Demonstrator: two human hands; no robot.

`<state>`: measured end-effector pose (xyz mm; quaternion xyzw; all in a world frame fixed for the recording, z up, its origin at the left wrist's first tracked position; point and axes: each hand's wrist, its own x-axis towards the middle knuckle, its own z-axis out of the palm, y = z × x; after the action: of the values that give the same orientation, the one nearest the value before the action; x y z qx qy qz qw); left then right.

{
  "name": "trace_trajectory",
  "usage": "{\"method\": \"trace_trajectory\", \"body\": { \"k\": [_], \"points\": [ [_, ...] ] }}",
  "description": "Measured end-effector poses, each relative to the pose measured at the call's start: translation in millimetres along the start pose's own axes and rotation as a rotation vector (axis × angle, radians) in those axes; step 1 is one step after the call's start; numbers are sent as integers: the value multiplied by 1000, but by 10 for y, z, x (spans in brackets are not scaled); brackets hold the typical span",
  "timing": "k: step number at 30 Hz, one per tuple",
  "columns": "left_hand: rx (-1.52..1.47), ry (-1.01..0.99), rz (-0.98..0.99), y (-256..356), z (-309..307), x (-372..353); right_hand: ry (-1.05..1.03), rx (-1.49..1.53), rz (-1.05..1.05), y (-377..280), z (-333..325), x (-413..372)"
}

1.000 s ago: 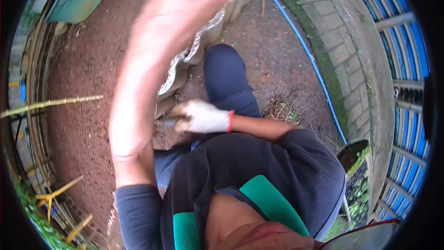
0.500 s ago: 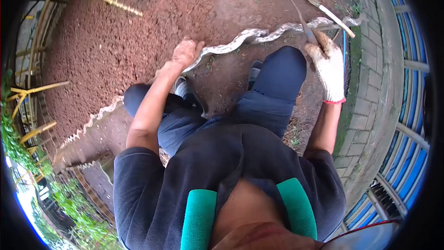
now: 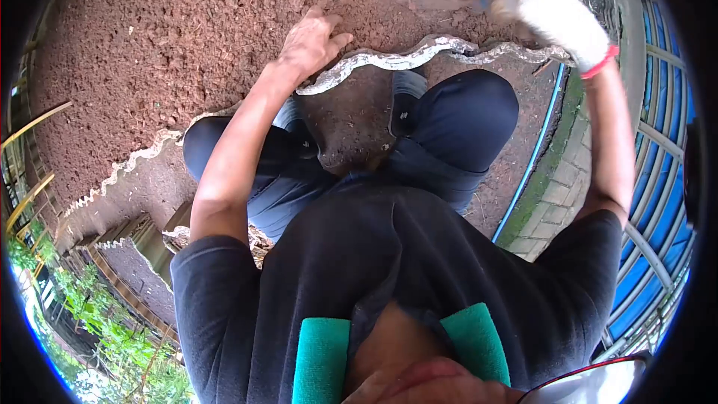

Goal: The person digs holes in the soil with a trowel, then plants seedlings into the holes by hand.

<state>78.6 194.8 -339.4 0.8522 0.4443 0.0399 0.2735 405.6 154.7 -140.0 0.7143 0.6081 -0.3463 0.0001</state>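
My bare left hand (image 3: pixel 311 42) lies on the reddish-brown soil (image 3: pixel 209 37) of a raised bed, thumb apart from the fingers and nothing held. Just beside its thumb runs the white wavy rim of a corrugated sheet (image 3: pixel 419 57), which edges the bed. At the upper right, my right hand (image 3: pixel 550 11) wears a white knitted glove with a red cuff. Its fingers are closed round a long-bladed hand tool (image 3: pixel 437 2), blurred by motion. The blade points left, close over the soil beyond the rim.
My knees (image 3: pixel 467 112) are bent close behind the corrugated edging. A thin blue hose (image 3: pixel 535 153) runs along the mossy brick border (image 3: pixel 565 187) on the right, with a blue barred fence (image 3: pixel 654 179) past it. Yellow bamboo pieces (image 3: pixel 34 194) stand at the left.
My right hand has swung up and away from my knee with the tool, whose blade has turned leftward. My left hand has moved slightly forward onto the soil, its fingers more spread.
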Motion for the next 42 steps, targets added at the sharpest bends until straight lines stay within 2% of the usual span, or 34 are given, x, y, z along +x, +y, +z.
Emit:
{"method": "trace_trajectory", "body": {
  "k": [1, 3, 4, 5, 6, 8, 9, 10, 12, 15, 16, 17, 20, 22, 24, 28, 30, 32, 33, 34, 36, 37, 38, 39, 40, 41, 42],
  "points": [
    [-141, -53, -62, 26, -48, -64, -196, 73, 151, -97, -216, 49],
    [-136, 44, -10, -102, 188, -200, -266, 277, -102, -6, -470, 77],
    [-130, 93, 12, -177, 351, -250, -274, 269, -200, 194, -516, 285],
    [-69, 233, 123, -243, 500, -278, -272, 202, -238, 538, -381, 550],
    [-34, 292, 86, -182, 468, -288, -315, 224, -205, 730, -149, 811],
    [35, 403, 23, 106, 325, -330, -434, 452, -72, 892, 813, 1237],
    [46, 388, 26, 90, 332, -333, -464, 544, -38, 939, 1135, 1359],
    [109, 390, -2, 64, 363, -341, -485, 585, -2, 935, 1301, 1434],
    [95, 394, -61, 97, 335, -396, -559, 381, 167, 628, 1161, 1429],
    [119, 416, -79, 67, 370, -364, -346, 353, -63, 136, 967, 1121],
    [118, 395, -113, 84, 356, -365, -284, 156, -299, 75, 815, 1102],
    [115, 369, -142, 103, 340, -367, -228, 67, -413, 88, 611, 1070],
    [115, 369, -140, 103, 339, -360, -100, 14, -534, 217, -58, 831],
    [86, 373, -126, 93, 349, -357, -153, 75, -456, 429, -377, 674],
    [95, 409, -76, 72, 377, -329, -246, 212, -318, 763, -379, 751],
    [87, 415, -58, 131, 333, -334, -279, 516, -102, 1260, 576, 1389],
    [95, 454, -54, 108, 340, -351, -256, 424, 94, 991, 547, 1329],
    [73, 451, -45, 84, 359, -351, -388, 464, 134, 1242, 530, 1418],
    [54, 427, -44, 74, 347, -364, -336, 347, 75, 1035, 462, 1300],
    [30, 403, -44, 69, 340, -367, -163, 104, -476, 1289, 524, 1504],
    [-80, 429, -86, 76, 271, -300, 67, 463, -188, 1007, 528, 1246],
    [88, 438, 48, -122, 328, -179, 253, 530, -214, 891, 611, 1145],
    [197, 487, 140, -162, 98, 37, 443, 596, -235, 852, 731, 1081],
    [310, 546, 228, -199, -137, 255, 598, 724, -92, 1105, 874, 1126],
    [107, 723, 204, -369, -171, 598, 730, 1054, -120, 784, 888, 982],
    [202, 719, 218, -535, -299, 901, 818, 1242, -113, 815, 985, 1001],
    [225, 790, 165, -601, -327, 1144, 801, 1395, -132, 1034, 1069, 1084]
  ]
}}
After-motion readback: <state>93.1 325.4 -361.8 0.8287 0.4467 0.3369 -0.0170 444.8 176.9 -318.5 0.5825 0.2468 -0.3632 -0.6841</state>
